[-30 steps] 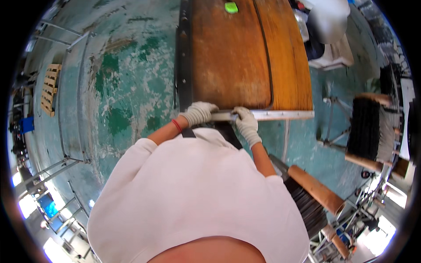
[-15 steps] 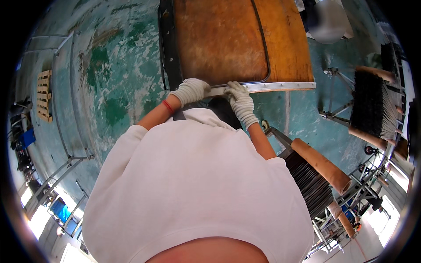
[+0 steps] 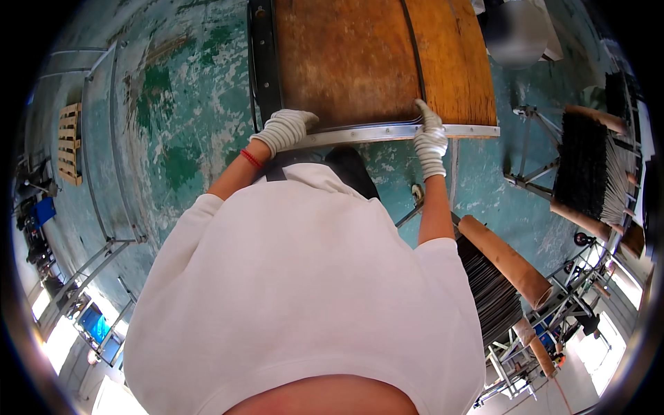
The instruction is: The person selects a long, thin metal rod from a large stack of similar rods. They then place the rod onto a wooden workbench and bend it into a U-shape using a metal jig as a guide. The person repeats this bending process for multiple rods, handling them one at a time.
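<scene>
A long, thin black strip (image 3: 413, 48) runs down the wooden tabletop (image 3: 346, 62), bends at the near right and follows the metal edging (image 3: 470, 130) leftward. Both my hands wear off-white knitted gloves. My left hand (image 3: 285, 130) is closed at the near left corner, where the strip meets it, its thumb pointing right. At the strip's bend, my right hand (image 3: 431, 140) is closed over the edging, one digit stretched up along the strip. The fingers beneath both hands are partly hidden.
A dark bar with bolts (image 3: 265, 69) lines the table's left side. To the right stand a rack of black strips (image 3: 584, 162) and another bundle of dark strips (image 3: 491, 290) beside a brown roll (image 3: 505, 261). A wooden pallet (image 3: 69, 144) lies at far left. Another person (image 3: 515, 34) is at upper right.
My right hand has slid right along the near edge to the strip's bend. My left hand has shifted slightly left, so the hands are farther apart, with the strip showing between them.
</scene>
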Action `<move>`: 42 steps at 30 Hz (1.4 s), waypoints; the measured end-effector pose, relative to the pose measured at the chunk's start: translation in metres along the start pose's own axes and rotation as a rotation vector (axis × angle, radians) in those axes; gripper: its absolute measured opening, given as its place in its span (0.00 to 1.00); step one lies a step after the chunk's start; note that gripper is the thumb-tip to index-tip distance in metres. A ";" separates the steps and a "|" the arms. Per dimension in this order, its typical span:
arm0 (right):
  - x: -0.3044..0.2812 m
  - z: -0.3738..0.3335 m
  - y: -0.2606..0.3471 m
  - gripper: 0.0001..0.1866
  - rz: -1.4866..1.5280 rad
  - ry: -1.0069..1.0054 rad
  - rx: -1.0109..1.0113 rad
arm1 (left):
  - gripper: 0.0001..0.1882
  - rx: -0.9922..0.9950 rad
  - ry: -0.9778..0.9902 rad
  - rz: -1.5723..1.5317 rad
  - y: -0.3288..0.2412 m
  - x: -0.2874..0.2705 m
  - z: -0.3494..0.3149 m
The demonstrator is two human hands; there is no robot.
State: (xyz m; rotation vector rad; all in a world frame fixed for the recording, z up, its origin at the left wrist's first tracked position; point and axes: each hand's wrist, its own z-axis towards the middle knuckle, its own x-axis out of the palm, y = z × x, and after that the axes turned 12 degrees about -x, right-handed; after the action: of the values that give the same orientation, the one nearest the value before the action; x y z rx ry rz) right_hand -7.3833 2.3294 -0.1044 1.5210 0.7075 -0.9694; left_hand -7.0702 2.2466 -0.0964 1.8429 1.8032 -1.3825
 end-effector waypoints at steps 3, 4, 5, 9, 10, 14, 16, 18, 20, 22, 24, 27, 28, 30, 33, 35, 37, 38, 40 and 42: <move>-0.005 0.009 -0.027 0.26 0.023 -0.023 -0.084 | 0.16 0.003 -0.051 0.108 0.015 0.007 0.006; -0.003 0.011 -0.037 0.25 0.024 -0.012 -0.120 | 0.16 0.021 -0.066 0.123 0.018 0.007 0.005; -0.001 0.012 -0.039 0.23 -0.012 -0.019 -0.149 | 0.15 0.035 -0.081 0.135 0.020 0.007 0.003; 0.005 0.023 -0.046 0.20 0.011 0.130 -0.062 | 0.16 0.121 -0.108 0.212 0.021 0.007 0.000; 0.006 0.026 -0.047 0.18 0.039 0.173 -0.010 | 0.16 0.114 -0.109 0.206 0.020 0.007 0.000; 0.010 0.023 -0.036 0.15 -0.013 0.206 0.069 | 0.11 0.071 -0.102 0.167 0.022 0.007 0.003; 0.014 0.019 -0.034 0.16 -0.088 0.236 0.057 | 0.10 0.077 -0.102 0.171 0.023 0.007 0.003; 0.015 0.018 -0.033 0.16 -0.160 0.247 -0.001 | 0.10 0.072 -0.097 0.154 0.023 0.006 0.001; 0.014 0.016 -0.035 0.17 -0.228 0.230 -0.095 | 0.10 0.067 -0.086 0.123 0.021 0.003 0.001; 0.015 0.014 -0.035 0.17 -0.234 0.252 -0.114 | 0.10 0.061 -0.114 0.171 0.025 0.004 0.000; 0.014 0.015 -0.037 0.17 -0.247 0.258 -0.150 | 0.10 0.049 -0.145 0.191 0.029 0.010 0.002; 0.014 0.013 -0.039 0.17 -0.248 0.254 -0.185 | 0.10 0.034 -0.143 0.166 0.034 0.014 0.002; 0.013 0.013 -0.038 0.17 -0.240 0.253 -0.175 | 0.09 0.036 -0.119 0.141 0.034 0.012 0.003; 0.011 0.017 -0.038 0.16 -0.225 0.259 -0.171 | 0.09 0.026 -0.130 0.120 0.034 0.011 0.003; 0.004 0.024 -0.034 0.11 -0.121 0.306 -0.120 | 0.10 0.001 -0.176 0.122 0.034 0.017 0.000; -0.004 0.037 -0.025 0.10 -0.076 0.212 0.064 | 0.11 0.009 -0.150 0.113 0.031 0.012 -0.002; -0.006 0.052 -0.026 0.10 -0.074 0.092 0.193 | 0.11 -0.012 -0.130 0.099 0.026 0.009 -0.001; -0.004 0.058 -0.027 0.12 -0.128 0.091 0.194 | 0.12 -0.025 -0.116 0.097 0.026 0.008 -0.002; -0.002 0.070 -0.029 0.16 -0.236 0.090 0.195 | 0.16 -0.036 -0.157 0.076 0.028 0.013 -0.003; -0.001 0.080 -0.033 0.19 -0.264 0.217 0.167 | 0.19 -0.054 -0.195 0.047 0.028 0.013 -0.006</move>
State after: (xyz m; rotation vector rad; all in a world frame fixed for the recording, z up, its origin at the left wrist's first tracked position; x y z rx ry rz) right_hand -7.4279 2.2572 -0.1208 1.7258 1.0228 -1.0915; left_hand -7.0455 2.2537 -0.1148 1.6498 1.6741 -1.4270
